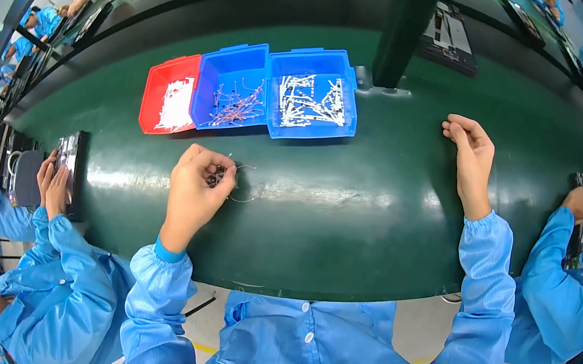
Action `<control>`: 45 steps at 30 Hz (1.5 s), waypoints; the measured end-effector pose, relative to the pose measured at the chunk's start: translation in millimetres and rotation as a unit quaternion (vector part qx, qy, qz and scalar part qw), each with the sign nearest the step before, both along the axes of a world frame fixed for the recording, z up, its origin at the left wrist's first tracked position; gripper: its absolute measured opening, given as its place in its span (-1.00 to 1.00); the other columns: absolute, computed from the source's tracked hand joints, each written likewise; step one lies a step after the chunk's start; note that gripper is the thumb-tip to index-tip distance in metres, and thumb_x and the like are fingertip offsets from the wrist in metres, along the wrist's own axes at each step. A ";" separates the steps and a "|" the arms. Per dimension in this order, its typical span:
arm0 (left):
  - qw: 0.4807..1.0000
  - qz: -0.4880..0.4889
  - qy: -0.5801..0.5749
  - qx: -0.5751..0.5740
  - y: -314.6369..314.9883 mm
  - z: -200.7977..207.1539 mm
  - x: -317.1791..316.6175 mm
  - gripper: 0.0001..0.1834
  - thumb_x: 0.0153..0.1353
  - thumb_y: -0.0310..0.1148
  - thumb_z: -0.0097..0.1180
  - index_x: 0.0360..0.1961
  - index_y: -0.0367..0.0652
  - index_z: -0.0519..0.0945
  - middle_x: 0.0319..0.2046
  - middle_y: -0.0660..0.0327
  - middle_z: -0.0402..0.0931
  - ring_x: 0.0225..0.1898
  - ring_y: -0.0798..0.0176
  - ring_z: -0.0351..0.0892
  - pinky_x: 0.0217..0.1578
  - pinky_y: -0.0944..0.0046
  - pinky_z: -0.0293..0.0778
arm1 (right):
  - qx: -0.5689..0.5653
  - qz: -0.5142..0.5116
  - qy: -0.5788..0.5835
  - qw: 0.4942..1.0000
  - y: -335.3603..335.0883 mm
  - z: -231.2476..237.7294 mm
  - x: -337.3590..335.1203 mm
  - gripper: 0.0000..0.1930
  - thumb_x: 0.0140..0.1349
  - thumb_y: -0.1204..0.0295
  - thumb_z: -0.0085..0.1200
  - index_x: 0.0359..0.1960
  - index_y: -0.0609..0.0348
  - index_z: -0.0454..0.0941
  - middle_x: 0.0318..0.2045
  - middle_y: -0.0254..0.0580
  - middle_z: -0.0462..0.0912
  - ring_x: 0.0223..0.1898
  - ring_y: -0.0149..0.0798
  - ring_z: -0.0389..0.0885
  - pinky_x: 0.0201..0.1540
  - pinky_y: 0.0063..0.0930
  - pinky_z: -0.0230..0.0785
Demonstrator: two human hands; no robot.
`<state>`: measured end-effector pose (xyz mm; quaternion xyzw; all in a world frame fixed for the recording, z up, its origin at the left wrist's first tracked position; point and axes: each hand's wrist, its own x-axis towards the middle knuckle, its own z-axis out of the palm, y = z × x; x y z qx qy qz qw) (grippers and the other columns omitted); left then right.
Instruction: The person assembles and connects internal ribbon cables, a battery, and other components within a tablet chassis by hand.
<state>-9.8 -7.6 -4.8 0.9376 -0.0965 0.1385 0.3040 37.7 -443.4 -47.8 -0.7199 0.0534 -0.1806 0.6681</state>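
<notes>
My left hand (192, 193) is closed over the green table, left of its middle. Its fingers hold a small bunch of thin wires (214, 176) with dark ends, and a few fine strands stick out to the right. Well over to the right, my right hand (472, 160) is raised with thumb and fingertips drawn together; anything between them is too small to make out. Beyond my left hand three bins stand side by side: a red bin (155, 98) of white strips, a blue bin (230, 66) of thin pinkish wires, and another blue bin (306, 133) of white-and-black pieces.
A dark green post (404, 33) rises from the table (343, 242) behind the right bin. Past it lies a dark flat device (450, 40). Co-workers in blue sit close on both sides, the left one's hands (54, 184) at a dark panel (72, 164).
</notes>
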 end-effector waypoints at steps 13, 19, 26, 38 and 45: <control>0.917 0.017 0.137 -0.374 4.3 20.9 -10.8 -0.88 0.26 -0.45 0.26 -0.23 -0.24 0.60 -0.42 0.41 0.50 -0.37 0.58 0.41 -0.34 0.55 0.30 | 0.061 0.152 -0.002 0.986 75.8 51.9 -55.7 -0.88 0.34 0.50 0.15 -0.18 0.30 0.62 -0.35 -0.27 0.65 -0.40 -0.51 0.55 -0.33 -0.63 0.43; 0.899 -0.054 0.116 -0.419 -35.7 26.9 -15.2 -0.89 0.31 -0.41 0.21 -0.21 -0.17 0.55 -0.41 0.45 0.39 -0.55 0.62 0.19 -0.57 0.51 0.04 | 0.103 0.224 -0.078 0.966 113.3 70.4 -82.0 -0.90 0.32 0.55 0.14 -0.18 0.32 0.60 -0.32 -0.26 0.63 -0.35 -0.51 0.55 -0.27 -0.62 0.42; 0.744 -0.218 0.259 -0.576 -102.8 35.4 -20.1 -0.88 0.32 -0.43 0.18 -0.20 -0.20 0.51 -0.39 0.35 0.34 -0.53 0.53 0.21 -0.54 0.47 0.12 | 0.127 0.227 -0.072 0.963 127.1 70.0 -91.5 -0.92 0.32 0.56 0.14 -0.21 0.32 0.60 -0.33 -0.26 0.61 -0.35 -0.54 0.52 -0.29 -0.64 0.36; 0.666 -0.281 0.239 -0.649 -133.5 9.2 -17.1 -0.91 0.36 -0.51 0.11 -0.14 -0.17 0.49 -0.27 0.29 0.39 -0.46 0.52 0.28 -0.53 0.47 0.18 | 0.090 0.245 -0.066 0.963 129.7 61.8 -87.7 -0.82 0.28 0.60 0.18 -0.09 0.30 0.58 -0.19 -0.24 0.58 -0.50 -0.70 0.34 -0.49 -0.75 0.14; 0.691 -0.276 0.235 -0.625 -130.5 2.9 -14.5 -0.92 0.34 -0.52 0.14 -0.17 -0.17 0.53 -0.26 0.29 0.42 -0.40 0.52 0.34 -0.49 0.50 0.21 | 0.151 0.299 0.031 0.942 127.0 63.0 -88.6 -0.82 0.32 0.56 0.15 -0.08 0.35 0.54 -0.17 -0.18 0.61 -0.36 -0.54 0.55 -0.38 -0.67 0.41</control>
